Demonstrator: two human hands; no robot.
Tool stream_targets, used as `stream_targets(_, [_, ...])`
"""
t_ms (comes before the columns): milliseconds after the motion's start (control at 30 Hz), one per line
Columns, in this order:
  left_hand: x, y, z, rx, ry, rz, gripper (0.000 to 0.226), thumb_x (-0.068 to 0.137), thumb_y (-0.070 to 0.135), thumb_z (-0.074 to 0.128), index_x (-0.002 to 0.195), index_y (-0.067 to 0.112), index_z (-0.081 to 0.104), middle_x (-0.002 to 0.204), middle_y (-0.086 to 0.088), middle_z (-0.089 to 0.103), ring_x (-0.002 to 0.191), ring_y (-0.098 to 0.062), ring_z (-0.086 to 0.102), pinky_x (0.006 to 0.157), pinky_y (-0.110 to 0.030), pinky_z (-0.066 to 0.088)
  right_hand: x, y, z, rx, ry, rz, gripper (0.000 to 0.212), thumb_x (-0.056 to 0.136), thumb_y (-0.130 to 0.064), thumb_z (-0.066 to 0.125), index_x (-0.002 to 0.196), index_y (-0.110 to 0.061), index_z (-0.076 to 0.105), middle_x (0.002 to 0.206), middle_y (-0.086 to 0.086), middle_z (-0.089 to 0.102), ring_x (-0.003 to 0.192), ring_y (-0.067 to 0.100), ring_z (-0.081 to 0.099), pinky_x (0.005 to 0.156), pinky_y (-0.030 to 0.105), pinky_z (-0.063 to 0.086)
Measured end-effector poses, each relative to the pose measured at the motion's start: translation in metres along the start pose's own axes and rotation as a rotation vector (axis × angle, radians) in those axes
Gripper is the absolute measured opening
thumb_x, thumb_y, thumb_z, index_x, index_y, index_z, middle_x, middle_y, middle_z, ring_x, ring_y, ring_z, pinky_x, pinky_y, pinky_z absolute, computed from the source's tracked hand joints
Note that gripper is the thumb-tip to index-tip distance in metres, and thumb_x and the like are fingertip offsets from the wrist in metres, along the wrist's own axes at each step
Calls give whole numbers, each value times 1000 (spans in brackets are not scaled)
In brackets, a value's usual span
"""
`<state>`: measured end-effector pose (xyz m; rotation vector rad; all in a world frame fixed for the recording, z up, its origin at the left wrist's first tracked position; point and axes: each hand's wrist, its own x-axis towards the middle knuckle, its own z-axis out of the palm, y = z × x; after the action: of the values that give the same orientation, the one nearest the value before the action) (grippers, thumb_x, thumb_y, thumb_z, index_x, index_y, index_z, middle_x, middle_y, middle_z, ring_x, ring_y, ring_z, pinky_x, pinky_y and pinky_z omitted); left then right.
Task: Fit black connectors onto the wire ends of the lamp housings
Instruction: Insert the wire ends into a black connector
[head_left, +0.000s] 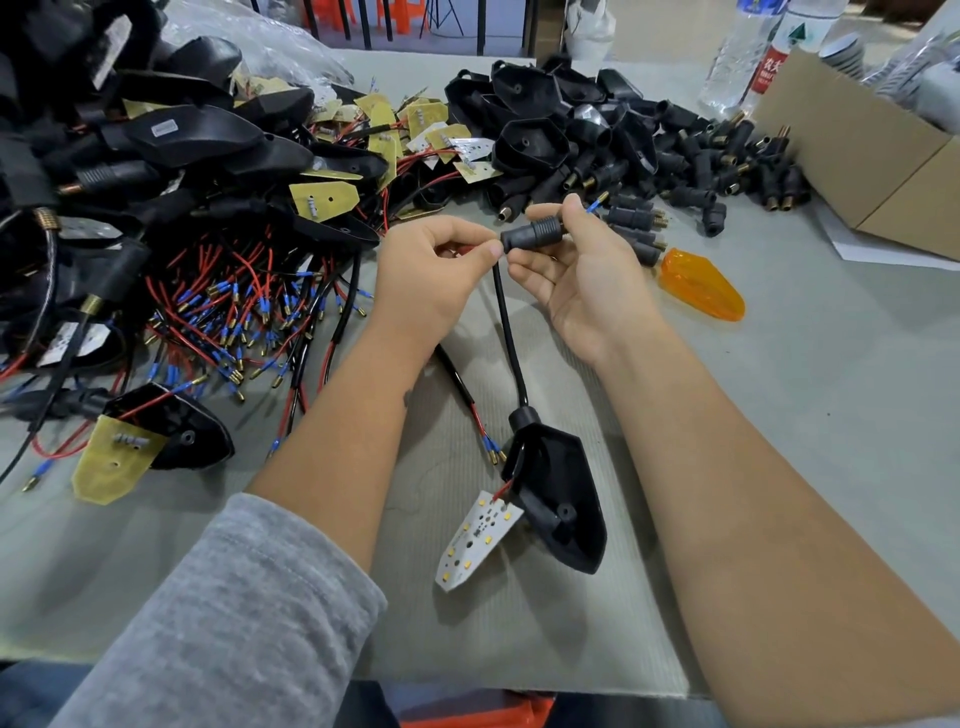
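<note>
A black lamp housing (558, 499) lies on the table near me, with a white LED board (475, 540) hanging from its red wire. Its black sleeved cable (509, 338) runs up to my hands. My right hand (582, 275) grips a black ribbed connector (532, 235) between thumb and fingers, and a blue wire tip with a brass end (596, 203) sticks out past the connector's far side. My left hand (436, 270) pinches the cable and a red wire right at the connector's near end.
A heap of housings, yellow boards and red wires (208, 218) fills the left. Loose black connectors (675, 161) lie piled at the back. An orange lens (701, 291) lies to the right, beside a cardboard box (872, 150) and water bottles (743, 57).
</note>
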<state>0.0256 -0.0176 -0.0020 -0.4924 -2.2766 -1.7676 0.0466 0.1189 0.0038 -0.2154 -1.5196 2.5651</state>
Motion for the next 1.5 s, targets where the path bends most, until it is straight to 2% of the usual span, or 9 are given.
stream_targets(133, [0,1,3,11,24,-5,7,88,8,67,85,13,70,73,9,61,61,8,52,65,-9,41,0,-1,-1,22,-5,8,39,106,-30,38,91,-6,65,68,6,69,59,15,65,64,26,59])
stream_targets(333, [1,-1,8,-48,109,-62,5,92,13,63,91,11,67,78,3,64,73,-8,59,83,-40,57,1,-1,0,82,28,16,38,106,-30,38,92,-7,65,71,8,67,60,15,65,65,26,59])
stream_targets(567, [-1,1,7,0,70,-9,7,91,13,65,92,9,72,70,13,60,59,8,53,63,-11,41,-2,-1,1,48,4,14,37,106,-29,39,92,-6,65,69,6,68,61,16,65,67,27,59])
stream_targets(733, [0,3,9,-42,77,-67,15,97,17,56,95,11,70,75,10,61,66,3,54,71,-22,49,-2,-2,1,76,2,23,40,107,-29,37,91,-6,65,70,7,69,61,15,65,67,27,59])
stream_targets(867, [2,3,10,-153,102,-157,14,98,19,53,96,11,63,85,2,65,65,-2,56,64,-19,50,0,-1,1,121,39,32,40,106,-30,37,90,-7,65,70,9,69,59,15,65,65,26,59])
stream_targets(1033, [2,-2,9,-62,92,-79,15,96,20,60,85,11,64,83,-10,68,67,-7,60,71,-31,54,0,0,0,127,38,27,39,106,-30,38,91,-6,66,73,10,67,60,16,65,64,27,59])
stream_targets(1200, [1,-3,8,-8,32,-18,16,93,20,65,78,15,65,65,5,58,61,-4,53,62,-17,44,-1,-1,-1,90,6,33,40,106,-31,39,90,-7,66,75,10,66,61,15,63,64,26,59])
stream_targets(1400, [4,-2,11,-109,53,-130,16,98,16,51,90,16,65,80,7,67,60,4,57,59,-14,46,-2,-1,0,108,14,36,39,106,-30,38,92,-6,65,71,9,68,60,15,65,66,26,59])
stream_targets(1500, [4,-4,10,-99,58,-135,13,96,16,55,86,20,61,82,5,69,60,1,58,64,-21,51,-2,-2,0,120,18,39,38,106,-29,38,92,-6,65,74,11,67,60,16,65,65,26,59])
